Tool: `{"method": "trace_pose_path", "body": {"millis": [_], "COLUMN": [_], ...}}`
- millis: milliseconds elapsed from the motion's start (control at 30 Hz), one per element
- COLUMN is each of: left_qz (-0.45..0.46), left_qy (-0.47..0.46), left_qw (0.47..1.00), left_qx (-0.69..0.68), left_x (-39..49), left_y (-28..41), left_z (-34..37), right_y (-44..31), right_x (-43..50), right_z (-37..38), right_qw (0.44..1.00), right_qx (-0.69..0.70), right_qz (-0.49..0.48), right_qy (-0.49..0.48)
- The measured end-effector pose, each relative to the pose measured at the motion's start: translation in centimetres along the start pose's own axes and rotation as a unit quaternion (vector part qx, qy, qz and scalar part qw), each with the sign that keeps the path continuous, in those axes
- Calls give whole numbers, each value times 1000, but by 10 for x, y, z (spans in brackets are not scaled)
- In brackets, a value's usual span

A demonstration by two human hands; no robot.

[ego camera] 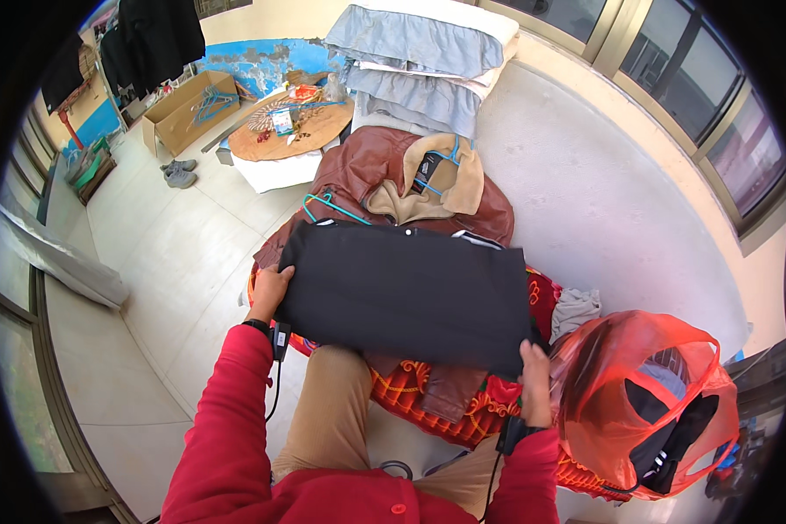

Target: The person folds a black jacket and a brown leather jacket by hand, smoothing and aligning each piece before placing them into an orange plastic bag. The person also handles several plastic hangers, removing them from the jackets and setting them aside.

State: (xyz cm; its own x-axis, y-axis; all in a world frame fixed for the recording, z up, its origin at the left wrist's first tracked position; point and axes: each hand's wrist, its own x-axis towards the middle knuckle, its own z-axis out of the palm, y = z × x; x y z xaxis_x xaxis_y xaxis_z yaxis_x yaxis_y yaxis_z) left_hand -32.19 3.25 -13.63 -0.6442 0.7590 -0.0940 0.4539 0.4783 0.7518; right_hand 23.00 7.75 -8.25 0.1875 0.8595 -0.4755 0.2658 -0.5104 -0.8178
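A black cloth garment (399, 295), folded into a wide rectangle, is stretched between my two hands over a patterned red cover (399, 393). My left hand (272, 288) grips its left edge, thumb on top. My right hand (535, 380), slightly blurred, is at its lower right corner; how its fingers hold the cloth is partly hidden. Behind the garment lies a brown leather jacket (360, 157) with a tan fleece collar and a blue hanger (457, 150) in its neck. A green hanger (331, 204) shows at the garment's far left edge.
An orange-red plastic bag (602, 393) holding clothes stands at the right, beside a crumpled grey cloth (575, 311). Folded grey-blue bedding (419, 46) is stacked behind the jacket. Farther left are a round wooden tabletop (321, 137), a cardboard box (164, 128) with hangers, and grey shoes (180, 175).
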Motion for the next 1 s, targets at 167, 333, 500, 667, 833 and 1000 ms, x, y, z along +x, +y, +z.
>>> {"method": "trace_pose_path", "body": {"millis": [167,333,500,667,833,1000], "left_qz": [0,-6,-15,37,386,542], "left_qy": [10,11,-42,38,144,-55], "left_qw": [990,992,991,975,904,835], "left_qx": [144,129,130,217,113,83], "left_x": [-24,-38,-55,-67,-71,-92], "left_y": [-7,-10,-14,7,88,162], "left_z": [10,0,0,6,39,118], "right_y": [93,106,130,155,127,76], "right_x": [-12,-23,-34,-23,-32,-51], "right_z": [12,-6,-12,-4,4,36], "right_qw": [994,985,991,994,935,836], "right_qx": [89,90,81,66,-193,-230], "right_qz": [-23,-130,-79,35,-178,-433], "right_qy": [52,66,71,76,239,244]}}
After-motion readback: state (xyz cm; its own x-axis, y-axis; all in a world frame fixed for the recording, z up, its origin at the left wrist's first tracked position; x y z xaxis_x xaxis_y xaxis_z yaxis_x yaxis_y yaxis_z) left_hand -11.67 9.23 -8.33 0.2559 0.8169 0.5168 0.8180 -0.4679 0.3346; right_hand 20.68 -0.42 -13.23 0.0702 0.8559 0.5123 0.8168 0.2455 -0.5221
